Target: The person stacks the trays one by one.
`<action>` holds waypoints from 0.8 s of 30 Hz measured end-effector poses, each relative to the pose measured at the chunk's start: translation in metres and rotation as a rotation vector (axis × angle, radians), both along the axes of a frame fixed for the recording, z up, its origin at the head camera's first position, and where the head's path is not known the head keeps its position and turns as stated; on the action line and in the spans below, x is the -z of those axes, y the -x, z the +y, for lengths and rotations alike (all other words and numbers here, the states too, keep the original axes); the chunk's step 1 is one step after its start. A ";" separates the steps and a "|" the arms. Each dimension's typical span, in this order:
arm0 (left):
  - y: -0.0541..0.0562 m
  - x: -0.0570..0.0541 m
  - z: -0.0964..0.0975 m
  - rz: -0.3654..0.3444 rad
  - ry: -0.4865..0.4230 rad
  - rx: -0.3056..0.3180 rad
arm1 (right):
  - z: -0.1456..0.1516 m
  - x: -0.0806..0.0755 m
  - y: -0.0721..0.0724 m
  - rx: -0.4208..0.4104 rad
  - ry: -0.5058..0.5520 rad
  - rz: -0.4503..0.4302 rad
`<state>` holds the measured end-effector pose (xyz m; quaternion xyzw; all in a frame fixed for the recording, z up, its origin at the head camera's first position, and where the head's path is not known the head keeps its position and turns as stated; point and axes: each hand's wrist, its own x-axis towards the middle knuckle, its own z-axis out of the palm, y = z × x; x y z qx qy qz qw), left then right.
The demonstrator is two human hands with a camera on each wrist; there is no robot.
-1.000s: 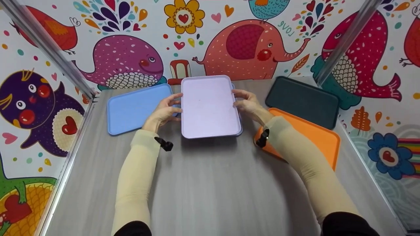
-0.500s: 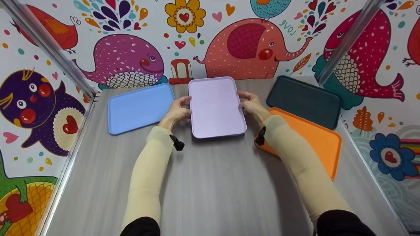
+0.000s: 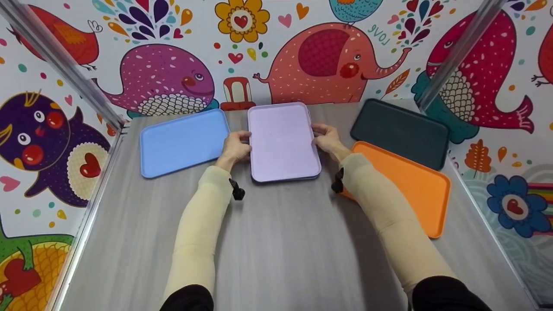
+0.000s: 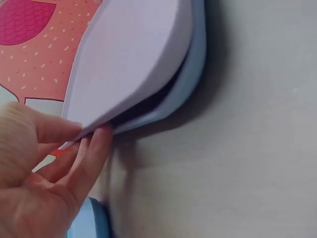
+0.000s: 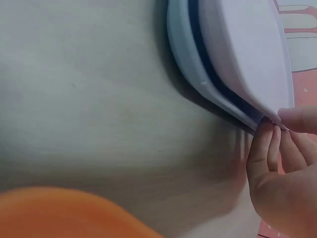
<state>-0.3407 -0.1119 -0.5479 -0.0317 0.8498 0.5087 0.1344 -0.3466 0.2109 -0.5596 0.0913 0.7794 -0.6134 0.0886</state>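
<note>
Lavender tray [image 3: 285, 142] is held, in the head view, between the left hand [image 3: 236, 146] and the right hand [image 3: 329, 138], one long side being gripped by each; by this opposed hold the tray is presumably balanced; just outward of the left hand, a blue tray [image 3: 183, 142] is laid; outward of the right hand lies a dark green tray [image 3: 399, 131], and nearer the body an orange tray [image 3: 406, 185] is partly covered by the right sleeve [image 3: 384, 211]; all three are rested on the grey table [image 3: 276, 242], and by their placing at the sides both hands are probably given room.

In the left wrist view, the lavender rim is pinched by the left hand, with the left thumb [image 4: 62, 130] laid above and the left fingers [image 4: 91, 158] set beneath; weight seems to be borne from below and slipping checked from above; under the held tray, a lower tray [image 4: 189, 87] is seen, parted from it by a dark gap ahead of the fingertips.

In the right wrist view, the same pinch is mirrored by the right hand, so the rim is likely steadied evenly; whether the lower rim is also touched by the fingertips cannot be told.
</note>
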 end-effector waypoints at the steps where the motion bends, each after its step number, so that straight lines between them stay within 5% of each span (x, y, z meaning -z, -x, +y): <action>1: 0.001 0.001 0.000 0.009 0.006 -0.003 | 0.000 0.000 0.000 0.005 -0.006 -0.002; 3: 0.007 0.006 0.000 0.031 0.032 -0.008 | -0.001 0.001 -0.001 0.013 -0.014 -0.008; 10: 0.053 0.058 -0.004 0.133 0.234 0.012 | 0.001 0.006 -0.001 0.030 -0.046 0.011; 19: 0.058 0.063 0.004 0.169 0.358 0.021 | 0.003 0.009 -0.005 0.014 -0.101 0.044; 24: 0.039 0.043 0.009 0.177 0.375 0.015 | 0.003 0.012 -0.007 -0.001 -0.142 0.044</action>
